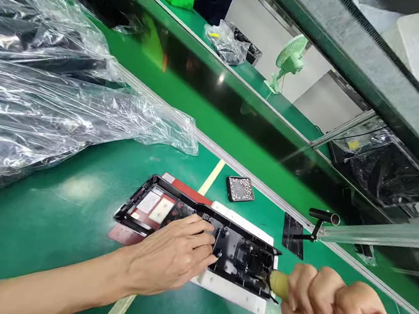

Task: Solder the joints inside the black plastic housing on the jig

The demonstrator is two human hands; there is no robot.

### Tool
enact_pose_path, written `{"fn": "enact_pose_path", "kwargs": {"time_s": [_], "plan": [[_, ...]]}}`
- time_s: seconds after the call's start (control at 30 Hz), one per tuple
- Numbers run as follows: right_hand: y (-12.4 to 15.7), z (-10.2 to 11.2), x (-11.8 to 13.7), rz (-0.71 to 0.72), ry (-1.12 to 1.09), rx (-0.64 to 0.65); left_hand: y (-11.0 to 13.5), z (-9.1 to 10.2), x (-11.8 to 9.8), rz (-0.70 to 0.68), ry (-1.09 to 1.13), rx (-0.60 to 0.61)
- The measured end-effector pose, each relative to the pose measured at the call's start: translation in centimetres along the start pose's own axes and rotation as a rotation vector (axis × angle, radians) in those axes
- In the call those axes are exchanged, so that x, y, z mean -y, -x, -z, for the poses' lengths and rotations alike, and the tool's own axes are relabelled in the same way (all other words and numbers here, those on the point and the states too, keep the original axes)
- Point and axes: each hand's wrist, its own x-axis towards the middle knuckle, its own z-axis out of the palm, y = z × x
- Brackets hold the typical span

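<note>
Right hand clenching my yellow-handled driver, tip entering the black housing; left hand pressing flat, steadying: I am keeping the driver square

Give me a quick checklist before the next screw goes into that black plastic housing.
1. Black plastic housing seated on the white flat fixture plate: ok.
2. Left hand pressing flat on the housing: ok.
3. Right hand closed around the yellow-handled screwdriver: ok.
4. Driver tip seated on a screw: cannot tell, tip hidden among the dark parts.
5. Small black square tray of silver screws stocked, on the green bench beyond the housing: ok.
6. Clear crinkled plastic bag apart from the housing: ok.
</note>
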Motion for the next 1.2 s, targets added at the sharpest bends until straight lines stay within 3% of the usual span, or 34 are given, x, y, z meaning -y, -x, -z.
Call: {"fn": "enact_pose_path", "kwargs": {"time_s": [0.13, 0.37, 1.2], "plan": [[-0.2, 1.0, -0.5, 0.044, -0.039, 0.093, 0.2, 0.0, 0.0, -0.008, 0.003, -0.021], [0.0, 0.8, -0.4, 0.025, -0.045, 0.054, 0.2, 0.0, -0.1, 0.009, 0.007, -0.018], [-0.7, 0.0, 0.0, -0.031, 0.013, 0.170, 0.1, 0.0, 0.0, -0.051, -0.021, -0.057]]}}
